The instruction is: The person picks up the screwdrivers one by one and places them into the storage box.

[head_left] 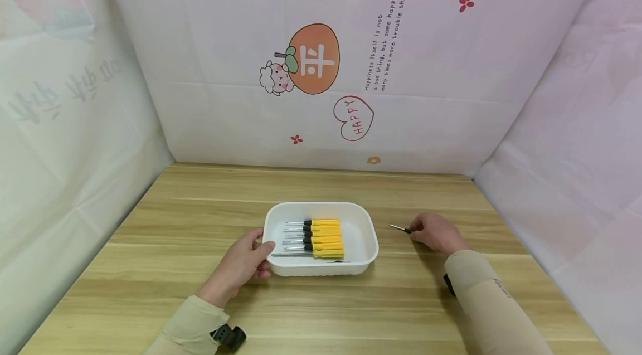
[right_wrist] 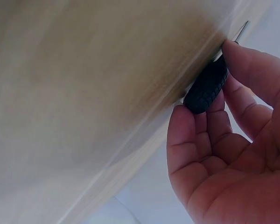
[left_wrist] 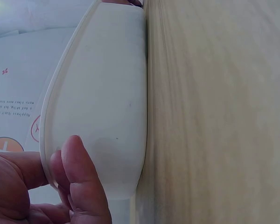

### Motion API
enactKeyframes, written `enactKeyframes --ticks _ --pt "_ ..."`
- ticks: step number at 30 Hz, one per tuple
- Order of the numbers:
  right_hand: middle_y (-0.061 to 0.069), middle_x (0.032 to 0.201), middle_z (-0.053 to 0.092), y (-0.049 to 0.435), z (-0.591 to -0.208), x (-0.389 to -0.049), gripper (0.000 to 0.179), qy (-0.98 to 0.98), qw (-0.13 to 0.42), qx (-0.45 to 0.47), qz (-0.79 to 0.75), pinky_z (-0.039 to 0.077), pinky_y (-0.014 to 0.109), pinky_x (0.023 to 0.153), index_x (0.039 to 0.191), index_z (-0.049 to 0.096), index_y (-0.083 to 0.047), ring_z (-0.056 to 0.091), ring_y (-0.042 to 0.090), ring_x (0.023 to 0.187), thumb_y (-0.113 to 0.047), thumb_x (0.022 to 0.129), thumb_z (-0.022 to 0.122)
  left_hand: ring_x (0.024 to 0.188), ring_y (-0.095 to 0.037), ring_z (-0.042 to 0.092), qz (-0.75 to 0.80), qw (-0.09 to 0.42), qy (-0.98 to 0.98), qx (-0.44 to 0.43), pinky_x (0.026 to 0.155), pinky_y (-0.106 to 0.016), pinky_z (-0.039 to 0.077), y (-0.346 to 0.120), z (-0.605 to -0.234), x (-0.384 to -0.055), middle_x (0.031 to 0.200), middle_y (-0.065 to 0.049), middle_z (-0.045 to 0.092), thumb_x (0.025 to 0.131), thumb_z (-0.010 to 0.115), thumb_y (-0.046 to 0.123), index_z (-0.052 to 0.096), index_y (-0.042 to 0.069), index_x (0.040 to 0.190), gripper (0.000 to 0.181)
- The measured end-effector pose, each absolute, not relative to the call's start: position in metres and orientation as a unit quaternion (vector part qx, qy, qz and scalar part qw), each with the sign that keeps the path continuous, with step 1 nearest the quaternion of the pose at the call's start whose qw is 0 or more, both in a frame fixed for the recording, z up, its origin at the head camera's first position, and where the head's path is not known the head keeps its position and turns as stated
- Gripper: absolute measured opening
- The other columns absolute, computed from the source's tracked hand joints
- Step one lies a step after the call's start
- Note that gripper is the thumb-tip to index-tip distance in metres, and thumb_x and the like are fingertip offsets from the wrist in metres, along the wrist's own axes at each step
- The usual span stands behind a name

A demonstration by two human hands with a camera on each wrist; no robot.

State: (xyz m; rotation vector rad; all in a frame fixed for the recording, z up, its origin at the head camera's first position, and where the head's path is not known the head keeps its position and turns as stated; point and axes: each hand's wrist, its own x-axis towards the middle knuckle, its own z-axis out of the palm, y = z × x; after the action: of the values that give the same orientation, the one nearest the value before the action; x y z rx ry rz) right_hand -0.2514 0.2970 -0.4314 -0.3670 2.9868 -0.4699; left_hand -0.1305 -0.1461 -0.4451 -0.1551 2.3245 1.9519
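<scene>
A white plastic tray [head_left: 326,270] stands on the table, holding a row of several screwdrivers [head_left: 327,238] with yellow or yellow-and-black handles, their shafts pointing left. My left hand [head_left: 242,261] grips the tray's left end, thumb over the rim and fingers outside against the wall. To the right of the tray, my right hand [head_left: 437,232] pinches a small screwdriver [right_wrist: 207,86] by its black ribbed handle. The metal shaft points left in the head view, and the handle is close to the tabletop in the right wrist view.
The wooden table [head_left: 210,193] is bounded by white printed cloth [head_left: 220,121] at the back and both sides. A thin dark thing [head_left: 338,261] shows at the tray's near inner edge, mostly hidden by the rim. Dark wrist straps [head_left: 228,337] sit on both sleeves.
</scene>
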Motion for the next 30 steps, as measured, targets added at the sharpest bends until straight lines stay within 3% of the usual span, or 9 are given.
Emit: enactKeyframes --ticks 11,24,30 --pt "0.011 0.105 0.073 0.2963 -0.4315 -0.2512 0.012 0.981 0.049 -0.118 -0.148 0.054 0.051 0.087 0.103 0.074 -0.007 0.062 0.027 0.094 -0.016 0.095 0.071 0.073 -0.018 0.059 0.643 0.054 0.762 -0.055 0.059 -0.029 0.061 -0.1466 -0.4446 -0.1314 0.095 -0.012 0.056 0.105 0.06 0.017 0.044 0.003 0.155 0.054" --pt "0.013 0.108 0.073 0.293 -0.43 -0.2479 0.019 0.978 0.042 -0.122 -0.163 0.055 0.051 0.087 0.109 0.075 -0.005 0.063 0.025 0.093 -0.019 0.097 0.069 0.073 -0.018 0.059 0.644 0.055 0.761 -0.053 0.059 -0.029 0.06 -0.1468 -0.4449 -0.131 0.096 -0.012 0.057 0.105 0.06 0.017 0.044 0.002 0.154 0.054" --pt "0.008 0.105 0.072 0.289 -0.4291 -0.248 0.025 0.973 0.042 -0.121 -0.191 0.053 0.042 0.081 0.111 0.074 -0.004 0.06 0.022 0.088 -0.024 0.098 0.069 0.073 -0.018 0.059 0.641 0.056 0.764 -0.052 0.059 -0.029 0.06 -0.1463 -0.4443 -0.131 0.097 -0.013 0.058 0.105 0.06 0.018 0.044 0.003 0.154 0.053"
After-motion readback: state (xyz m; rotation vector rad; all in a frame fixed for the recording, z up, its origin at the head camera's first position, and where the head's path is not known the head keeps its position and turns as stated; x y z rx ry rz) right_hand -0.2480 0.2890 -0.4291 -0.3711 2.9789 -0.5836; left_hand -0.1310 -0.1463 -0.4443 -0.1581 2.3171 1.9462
